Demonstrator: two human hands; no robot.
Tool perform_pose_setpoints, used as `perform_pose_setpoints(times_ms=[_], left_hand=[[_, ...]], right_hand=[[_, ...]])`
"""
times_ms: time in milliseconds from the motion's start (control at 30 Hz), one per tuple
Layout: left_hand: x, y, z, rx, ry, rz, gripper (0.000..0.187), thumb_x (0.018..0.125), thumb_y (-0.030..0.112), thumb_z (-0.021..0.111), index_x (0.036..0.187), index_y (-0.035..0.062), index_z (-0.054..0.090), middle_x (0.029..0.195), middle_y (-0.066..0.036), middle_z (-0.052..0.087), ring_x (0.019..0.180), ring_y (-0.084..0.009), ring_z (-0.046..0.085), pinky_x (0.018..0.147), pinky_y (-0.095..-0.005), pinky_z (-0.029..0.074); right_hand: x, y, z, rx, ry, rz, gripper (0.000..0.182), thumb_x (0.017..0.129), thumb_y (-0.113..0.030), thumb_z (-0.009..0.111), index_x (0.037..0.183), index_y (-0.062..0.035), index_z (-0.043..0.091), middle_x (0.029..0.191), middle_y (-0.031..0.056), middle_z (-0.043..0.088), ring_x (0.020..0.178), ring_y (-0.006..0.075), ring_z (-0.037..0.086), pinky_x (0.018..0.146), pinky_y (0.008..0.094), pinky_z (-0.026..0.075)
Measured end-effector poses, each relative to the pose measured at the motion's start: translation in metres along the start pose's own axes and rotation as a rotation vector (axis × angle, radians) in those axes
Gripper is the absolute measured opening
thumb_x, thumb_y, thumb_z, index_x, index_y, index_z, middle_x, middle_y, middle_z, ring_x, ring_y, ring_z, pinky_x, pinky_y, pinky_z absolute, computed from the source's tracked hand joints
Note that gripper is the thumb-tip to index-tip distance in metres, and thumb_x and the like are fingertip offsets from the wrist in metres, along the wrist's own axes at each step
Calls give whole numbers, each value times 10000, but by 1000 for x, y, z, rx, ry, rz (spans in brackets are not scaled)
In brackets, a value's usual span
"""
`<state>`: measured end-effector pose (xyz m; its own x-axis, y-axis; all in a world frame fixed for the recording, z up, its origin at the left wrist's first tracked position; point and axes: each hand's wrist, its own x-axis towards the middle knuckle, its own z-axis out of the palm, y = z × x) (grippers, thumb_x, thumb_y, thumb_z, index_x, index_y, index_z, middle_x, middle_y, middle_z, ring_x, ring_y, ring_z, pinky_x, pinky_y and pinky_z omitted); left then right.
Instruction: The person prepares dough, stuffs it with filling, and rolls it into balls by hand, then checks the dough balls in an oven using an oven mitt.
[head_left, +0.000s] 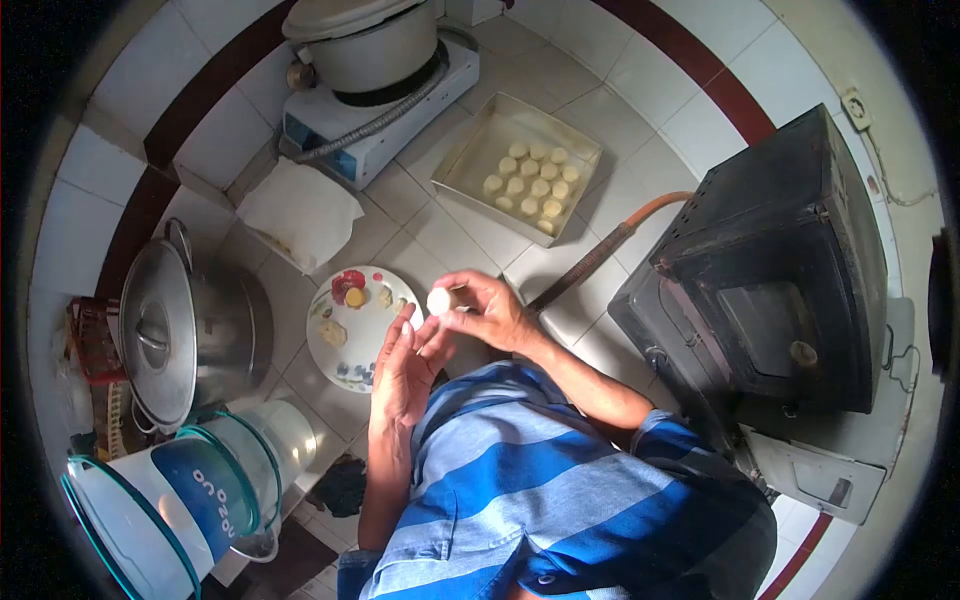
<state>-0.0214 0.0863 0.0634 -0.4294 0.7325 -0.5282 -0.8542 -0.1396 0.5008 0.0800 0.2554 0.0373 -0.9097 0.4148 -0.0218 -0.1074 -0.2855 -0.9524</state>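
Note:
Between the thumb and fingers of my right hand [490, 312] is a small, pale, round piece of dough [440, 301]. My left hand [405, 372] is open just below it, palm up, its fingertips close to the piece and reaching over the plate's right edge. The white, flower-patterned plate [375, 345] lies on the tiled counter. On it are a flattened pale dough lump [332, 333], a small yellow round piece [355, 298] and some little dough scraps [386, 298]. Farther off, a square metal baking tray [500, 137] holds several pale round dough pieces [540, 187] in loose rows.
A white sheet of paper [300, 212] lies behind the plate. At the back, a large pot [375, 55] sits on a gas stove [380, 145]. A lidded steel pot [225, 320] and clear plastic buckets [215, 490] are at left. On the right stands a black oven [790, 270] with a hose [585, 265].

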Motion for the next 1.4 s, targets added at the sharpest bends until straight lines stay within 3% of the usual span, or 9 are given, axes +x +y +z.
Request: perform_pose_setpoints(times_ms=[233, 433, 600, 667, 867, 1100, 1333, 1367, 1400], left_hand=[[-8, 0, -39, -39, 77, 83, 496, 1001, 254, 678, 1406, 41, 489, 1323, -133, 635, 1151, -277, 662, 1018, -423, 547], [-27, 3, -70, -80, 214, 157, 418, 984, 232, 699, 1334, 51, 561, 1307, -127, 645, 1122, -275, 676, 991, -406, 566], [-35, -4, -85, -130, 288, 195, 354, 1018, 229, 647, 1314, 50, 569, 1302, -117, 651, 1125, -278, 676, 986, -404, 569], [-39, -6, -83, -147, 288, 203, 351, 1022, 234, 639, 1314, 50, 570, 1302, -116, 652, 1131, -279, 674, 988, -405, 569], [-44, -11, -85, -156, 301, 233, 350, 1031, 251, 625, 1315, 53, 582, 1307, -117, 652, 1152, -286, 665, 1001, -411, 563], [-48, -10, -86, -160, 283, 246, 340, 1033, 257, 626, 1305, 55, 605, 1308, -109, 664, 1152, -290, 664, 1014, -420, 550], [-53, -11, -97, -195, 281, 279, 422, 1019, 245, 653, 1370, 39, 539, 1400, -169, 589, 1196, -305, 636, 1041, -440, 527], [-56, -8, -88, -111, 335, 276, 527, 1084, 224, 464, 1533, -34, 364, 1550, -196, 439, 1415, -306, 452, 1154, -448, 416], [-52, -8, -93, -174, 335, 273, 464, 1054, 214, 550, 1446, -10, 443, 1457, -182, 521, 1295, -306, 548, 1095, -442, 472]], right_hand=[[62, -7, -105, -351, 488, -15, 500, 838, -43, 787, 1312, -89, 634, 1090, 67, 708, 899, 149, 680, 791, 282, 575], [123, -19, -164, -601, 630, -192, 470, 878, -110, 756, 1327, -52, 630, 1115, 100, 697, 876, 155, 673, 762, 303, 562], [168, -2, -179, -792, 416, -114, 439, 825, -149, 775, 1242, -58, 672, 1087, 146, 702, 878, 219, 692, 784, 359, 565], [180, 8, -176, -948, 269, -60, 444, 787, -172, 779, 1201, -49, 674, 1056, 172, 710, 919, 295, 706, 808, 396, 559], [195, 24, -171, -1124, 143, -101, 372, 797, -174, 754, 1142, -44, 698, 1036, 186, 726, 974, 361, 701, 826, 459, 551], [207, 31, -171, -1191, -50, -35, 446, 847, -155, 768, 1274, -57, 683, 1138, 167, 738, 1041, 300, 707, 918, 397, 552], [176, 12, -147, -917, 337, -206, 359, 928, -96, 684, 1286, -66, 676, 1083, 95, 750, 903, 186, 690, 807, 314, 550], [169, 8, -124, -823, 407, -261, 330, 939, -80, 669, 1269, -63, 683, 1064, 78, 749, 877, 163, 679, 778, 295, 546], [161, 7, -100, -807, 371, -245, 330, 939, -80, 669, 1269, -63, 683, 1064, 78, 749, 877, 163, 679, 778, 295, 546]])
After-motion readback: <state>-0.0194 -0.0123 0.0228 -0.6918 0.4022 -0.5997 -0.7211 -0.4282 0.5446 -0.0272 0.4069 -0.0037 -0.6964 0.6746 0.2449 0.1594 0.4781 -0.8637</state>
